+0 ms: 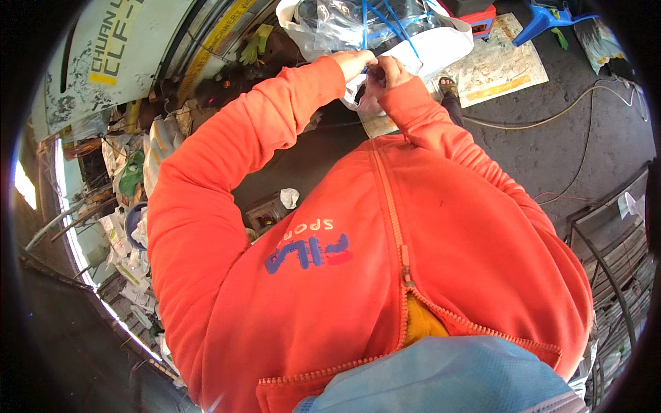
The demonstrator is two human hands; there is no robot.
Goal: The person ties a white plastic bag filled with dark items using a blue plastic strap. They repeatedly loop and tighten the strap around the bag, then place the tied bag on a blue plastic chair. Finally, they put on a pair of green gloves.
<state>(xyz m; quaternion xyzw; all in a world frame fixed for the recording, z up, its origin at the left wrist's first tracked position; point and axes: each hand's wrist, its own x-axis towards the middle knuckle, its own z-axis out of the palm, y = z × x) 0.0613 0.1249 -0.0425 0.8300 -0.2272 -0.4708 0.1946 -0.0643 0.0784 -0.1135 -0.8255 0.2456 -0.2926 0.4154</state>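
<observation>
A large white sack (441, 51) at the top of the view holds clear plastic film (330, 20), with thin blue straps (385, 24) crossing over it. At the sack's near edge my left hand (352, 64) has its fingers closed where one blue strap comes down. Right beside it, my right hand (394, 71) is closed too, its fingertips nearly touching the left ones. What the right fingers pinch is hidden. A loose white flap (368, 100) of the sack hangs below both hands.
A worn flat board (502, 62) lies on the dark floor to the right, with a sandalled foot (447, 85) at its edge. Beyond are a blue plastic piece (540, 24) and a hose (523, 126). A pale machine panel (103, 55) and white scraps (131, 234) are on the left.
</observation>
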